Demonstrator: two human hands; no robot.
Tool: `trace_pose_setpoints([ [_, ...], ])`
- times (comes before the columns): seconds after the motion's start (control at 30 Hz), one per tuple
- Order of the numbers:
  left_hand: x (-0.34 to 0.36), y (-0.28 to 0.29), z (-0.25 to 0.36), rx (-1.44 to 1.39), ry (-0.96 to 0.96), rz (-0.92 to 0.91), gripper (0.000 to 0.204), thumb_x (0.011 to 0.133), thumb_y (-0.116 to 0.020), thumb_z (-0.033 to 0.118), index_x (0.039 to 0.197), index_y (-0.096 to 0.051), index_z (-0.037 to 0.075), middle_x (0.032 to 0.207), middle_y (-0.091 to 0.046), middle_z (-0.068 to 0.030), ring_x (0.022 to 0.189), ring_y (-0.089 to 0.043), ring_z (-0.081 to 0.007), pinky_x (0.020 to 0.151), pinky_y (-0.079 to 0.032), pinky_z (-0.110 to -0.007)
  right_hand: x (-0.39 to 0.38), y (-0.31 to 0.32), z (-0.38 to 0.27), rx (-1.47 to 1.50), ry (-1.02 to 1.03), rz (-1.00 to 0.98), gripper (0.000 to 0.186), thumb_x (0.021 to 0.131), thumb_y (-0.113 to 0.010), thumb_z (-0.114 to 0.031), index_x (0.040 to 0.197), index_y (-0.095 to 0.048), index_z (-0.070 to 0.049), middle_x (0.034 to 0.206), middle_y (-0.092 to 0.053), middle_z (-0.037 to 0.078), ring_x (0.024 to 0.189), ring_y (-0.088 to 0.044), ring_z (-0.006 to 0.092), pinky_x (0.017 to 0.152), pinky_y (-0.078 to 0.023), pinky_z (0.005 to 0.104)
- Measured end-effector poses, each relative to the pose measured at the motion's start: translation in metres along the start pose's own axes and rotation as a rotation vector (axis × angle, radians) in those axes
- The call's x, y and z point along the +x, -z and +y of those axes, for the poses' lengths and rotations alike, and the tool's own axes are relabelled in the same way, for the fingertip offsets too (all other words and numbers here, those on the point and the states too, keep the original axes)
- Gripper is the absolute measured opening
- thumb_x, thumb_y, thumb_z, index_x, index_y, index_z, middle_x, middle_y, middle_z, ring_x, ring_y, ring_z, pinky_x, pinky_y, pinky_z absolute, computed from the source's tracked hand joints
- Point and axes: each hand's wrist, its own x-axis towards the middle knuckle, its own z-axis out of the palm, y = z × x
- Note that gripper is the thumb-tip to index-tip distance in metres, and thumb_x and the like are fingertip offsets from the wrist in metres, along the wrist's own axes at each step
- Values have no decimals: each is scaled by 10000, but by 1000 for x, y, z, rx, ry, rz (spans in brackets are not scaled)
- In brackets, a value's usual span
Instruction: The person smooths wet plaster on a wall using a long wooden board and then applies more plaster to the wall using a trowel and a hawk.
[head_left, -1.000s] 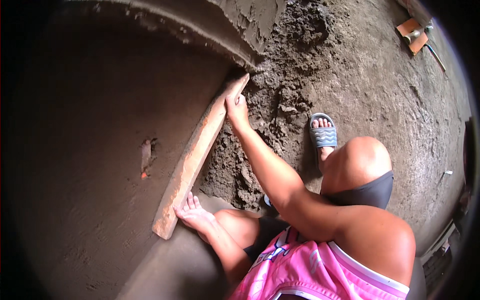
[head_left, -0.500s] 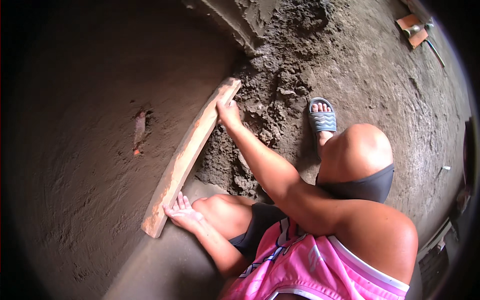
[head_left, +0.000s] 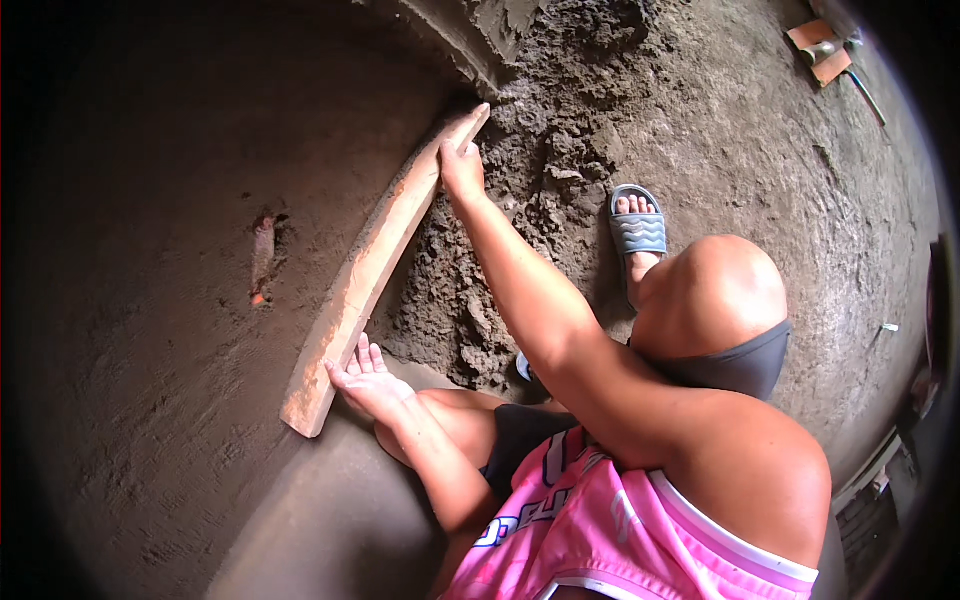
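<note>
A long, straight wooden board [head_left: 375, 265] lies slantwise against the dark, mortar-coated wall [head_left: 150, 330], its face smeared with mortar. Near its upper end my right hand [head_left: 462, 175] is closed around the board's edge. My left hand [head_left: 375, 385] bears on the lower part, palm up, thumb against the wood and fingers stretched along its edge. A tube-like stub [head_left: 263, 255] with an orange tip sits in a rough hollow in the wall, left of the board.
Lumpy wet mortar [head_left: 480, 290] is heaped along the foot of the wall. My sandaled foot [head_left: 640, 225] rests on the rough floor. A tool with an orange plate [head_left: 822, 55] lies at the far right. A smooth grey ledge [head_left: 310, 520] runs below the board.
The board has slid upward along the wall, with both hands moving up with it. My right arm reaches farther out, and the view has shifted slightly.
</note>
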Motion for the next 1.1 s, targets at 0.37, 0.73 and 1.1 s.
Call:
trace_pose_setpoints([
  [0.37,7,48,15,8,-7,80,648,982,-489,471,1489,-302,114,1451,-358,-256,1208,-544,-357,1074,-397,-454,-31,-5,51,-1,-256,-221,449,917,-603,-323,1228,-535,-6,1163,-631,141,938,-663,252,697,-599,423],
  [0.73,-5,-3,2,-22,-5,62,657,985,-490,466,1423,-335,2,1296,-531,-197,1100,-614,-296,962,-456,-394,-14,4,-15,-17,-79,-13,497,909,-587,-360,1212,-546,31,1161,-650,235,1106,-619,359,956,-469,417],
  [1.1,4,71,42,74,-36,242,648,966,-502,472,1441,-355,57,1424,-423,-223,1150,-577,-349,1022,-424,-422,-87,-20,89,-10,-190,-240,542,904,-609,-324,1278,-506,54,1179,-649,248,1138,-622,352,984,-464,416],
])
